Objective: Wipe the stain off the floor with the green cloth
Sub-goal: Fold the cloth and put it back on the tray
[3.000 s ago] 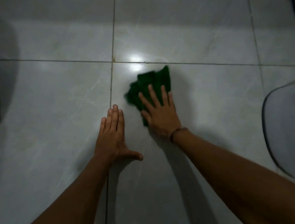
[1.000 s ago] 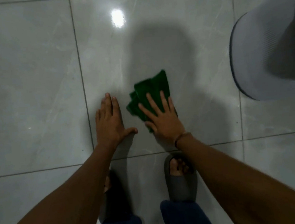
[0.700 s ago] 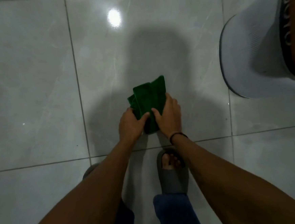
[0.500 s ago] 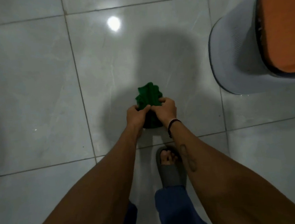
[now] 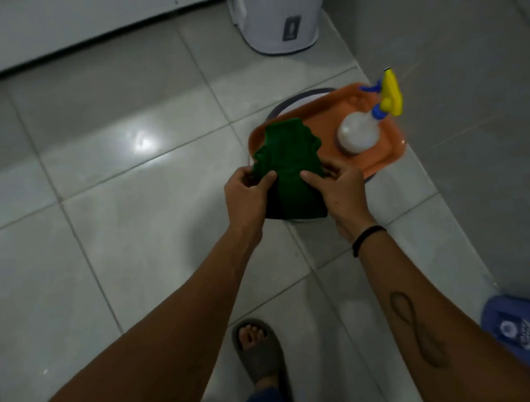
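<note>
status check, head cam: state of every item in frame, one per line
green cloth: bunched, lifted off the floor, held by both hands over the tray's near edge
left hand: closed on the cloth's left side
right hand: closed on the cloth's right side
orange tray: resting on a round white stool
spray bottle: standing on the tray, nozzle on
white bin: upright on the floor
floor tiles: no stain visible

Both bare forearms reach forward, the left hand (image 5: 247, 199) and right hand (image 5: 339, 191) side by side, thumbs turned inward, fingers pinched closed; a dark band circles the right wrist.
</note>
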